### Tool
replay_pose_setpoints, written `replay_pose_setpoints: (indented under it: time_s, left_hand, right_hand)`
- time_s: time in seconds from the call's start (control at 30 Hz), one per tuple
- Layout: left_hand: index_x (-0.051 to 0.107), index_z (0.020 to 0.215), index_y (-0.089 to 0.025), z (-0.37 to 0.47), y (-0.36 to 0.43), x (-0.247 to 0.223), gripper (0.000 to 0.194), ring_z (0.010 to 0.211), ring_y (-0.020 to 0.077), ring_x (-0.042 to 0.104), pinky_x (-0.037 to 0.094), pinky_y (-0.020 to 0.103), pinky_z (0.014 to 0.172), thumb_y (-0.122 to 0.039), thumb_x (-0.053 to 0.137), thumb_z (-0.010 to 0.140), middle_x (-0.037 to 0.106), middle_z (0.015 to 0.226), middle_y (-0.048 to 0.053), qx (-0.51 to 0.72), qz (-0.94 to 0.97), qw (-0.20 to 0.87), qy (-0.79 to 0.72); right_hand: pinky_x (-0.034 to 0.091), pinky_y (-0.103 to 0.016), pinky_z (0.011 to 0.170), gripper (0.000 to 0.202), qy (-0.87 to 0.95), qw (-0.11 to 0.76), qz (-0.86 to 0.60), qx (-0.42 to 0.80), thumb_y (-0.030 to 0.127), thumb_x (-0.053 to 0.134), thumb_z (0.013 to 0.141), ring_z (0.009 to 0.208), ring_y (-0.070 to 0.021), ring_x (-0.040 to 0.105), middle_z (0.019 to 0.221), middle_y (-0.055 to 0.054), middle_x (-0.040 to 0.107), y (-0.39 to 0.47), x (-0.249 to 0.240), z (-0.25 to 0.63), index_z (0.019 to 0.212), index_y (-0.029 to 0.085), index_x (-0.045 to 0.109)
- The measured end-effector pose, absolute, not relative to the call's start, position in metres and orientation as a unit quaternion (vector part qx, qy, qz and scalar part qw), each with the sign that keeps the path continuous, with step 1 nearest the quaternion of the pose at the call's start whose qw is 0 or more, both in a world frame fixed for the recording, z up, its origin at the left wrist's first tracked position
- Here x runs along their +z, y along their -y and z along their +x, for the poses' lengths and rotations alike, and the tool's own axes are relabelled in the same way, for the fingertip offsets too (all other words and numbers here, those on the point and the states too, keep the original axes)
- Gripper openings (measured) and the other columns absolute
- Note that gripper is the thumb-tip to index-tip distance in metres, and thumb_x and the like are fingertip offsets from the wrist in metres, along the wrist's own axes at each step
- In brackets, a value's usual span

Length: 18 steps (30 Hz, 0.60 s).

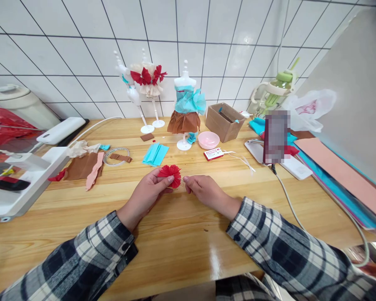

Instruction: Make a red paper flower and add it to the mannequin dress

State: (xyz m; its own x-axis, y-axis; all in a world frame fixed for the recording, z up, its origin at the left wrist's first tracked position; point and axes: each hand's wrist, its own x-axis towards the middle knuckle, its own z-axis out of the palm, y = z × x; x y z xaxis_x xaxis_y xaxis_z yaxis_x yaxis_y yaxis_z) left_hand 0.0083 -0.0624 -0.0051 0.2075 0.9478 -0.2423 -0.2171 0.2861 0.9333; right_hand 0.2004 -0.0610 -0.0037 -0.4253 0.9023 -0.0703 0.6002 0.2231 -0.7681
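A red pleated paper rosette [171,174] is pinched in my left hand [150,187], its thumb lying across the front. Close by on the right, my right hand [203,189] is closed, thumb against fingers. A thin pale strand seems to run between its fingertips and the rosette; whether it is thread or wire I cannot tell. Beyond my hands lie a folded piece of turquoise crepe paper [156,154] and a small red-and-white box [213,154] with white strips beside it. A mini dress form [184,109] in turquoise and brown paper stands behind.
Two more dress forms [148,128] stand against the tiled wall. A pink bowl [209,140] and cardboard box [225,123] sit right of centre. A power strip [28,184] and paper scraps [81,166] are left. A propped phone [274,138], its cable [288,200] and paper sheets [341,167] are right.
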Motion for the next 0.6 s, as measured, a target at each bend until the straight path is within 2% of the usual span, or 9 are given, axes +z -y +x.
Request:
replay_pose_setpoints:
  time_s: [0.6]
  left_hand:
    - [0.064,0.095,-0.018,0.0096,0.064,-0.0002,0.032,0.074,0.0123,0.064,0.051,0.02,0.062,-0.026,0.078,0.068,0.071,0.088,0.002,0.447,0.383,0.665,-0.459]
  right_hand:
    - [0.03,-0.022,0.058,0.051,0.754,0.213,-0.495,0.377,0.047,0.027,0.096,0.056,-0.0095,0.046,0.06,0.002,0.054,0.0614,-0.0058,0.2008,0.065,0.019,0.055]
